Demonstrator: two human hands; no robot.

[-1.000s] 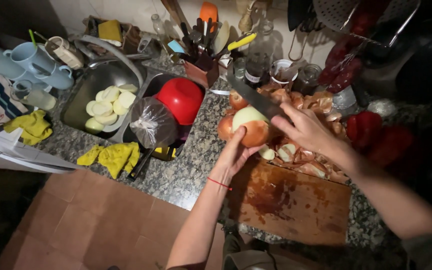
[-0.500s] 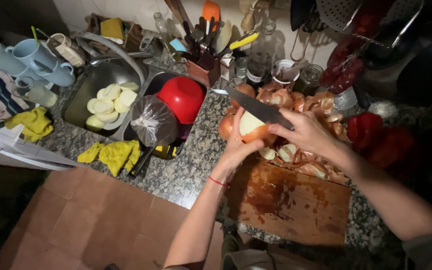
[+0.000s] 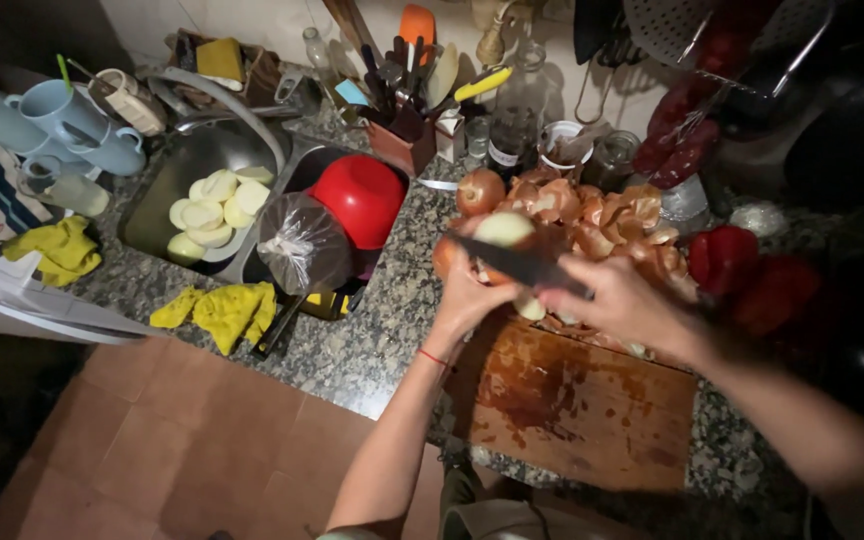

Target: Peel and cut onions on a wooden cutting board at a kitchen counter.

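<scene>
head cam | steep downward | close above granite counter [image 3: 352, 350] | single view

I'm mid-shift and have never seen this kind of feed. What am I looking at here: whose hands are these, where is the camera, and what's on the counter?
There is no machine here. One camera sits on a person's head and looks down, so both arms reaching in from the bottom are that person's own.

The left hand cups a peeled onion. The right hand grips a dark knife, its blade lying across the onion.

Below the hands lies a stained wooden cutting board on a speckled stone counter. Behind them is a heap of onion skins, and red peppers lie to the right.

To the left, the sink holds pale slices on a plate, with a red bowl beside it. Yellow cloths lie on the counter's edge, and blue mugs stand at the far left.
</scene>
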